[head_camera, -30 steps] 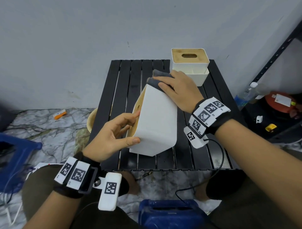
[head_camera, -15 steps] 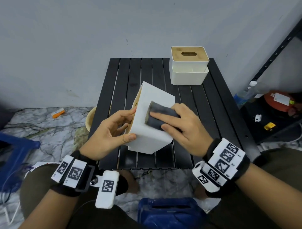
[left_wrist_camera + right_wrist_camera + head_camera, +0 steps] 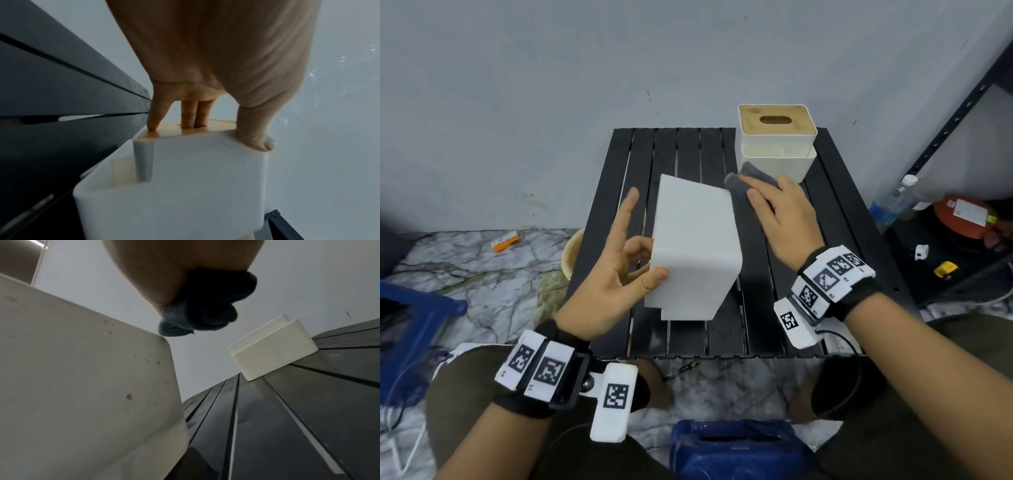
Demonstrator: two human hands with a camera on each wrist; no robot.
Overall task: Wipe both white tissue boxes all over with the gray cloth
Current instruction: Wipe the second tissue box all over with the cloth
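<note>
The near white tissue box (image 3: 695,253) stands tipped on its side on the black slatted table (image 3: 756,325). My left hand (image 3: 643,260) pinches it, thumb on the white face and fingertips on the wooden lid (image 3: 170,129), index finger raised. My right hand (image 3: 774,205) holds the bunched gray cloth (image 3: 756,178) at the box's far right corner. From the right wrist, the gray cloth (image 3: 205,309) hangs just above the box's speckled side (image 3: 82,369). The second white tissue box (image 3: 777,137) sits upright at the table's back right, its slotted wooden lid facing up.
A black metal shelf (image 3: 962,102) stands to the right, with a water bottle (image 3: 893,202) and a red item (image 3: 969,216) beside it. A blue stool (image 3: 410,318) is at left, a blue container (image 3: 736,448) between my knees, and a beige bowl (image 3: 573,253) under the table's left edge.
My right hand slid the cloth from the box's near face up to its far right corner. The box turned more upright and my left index finger lifted off.
</note>
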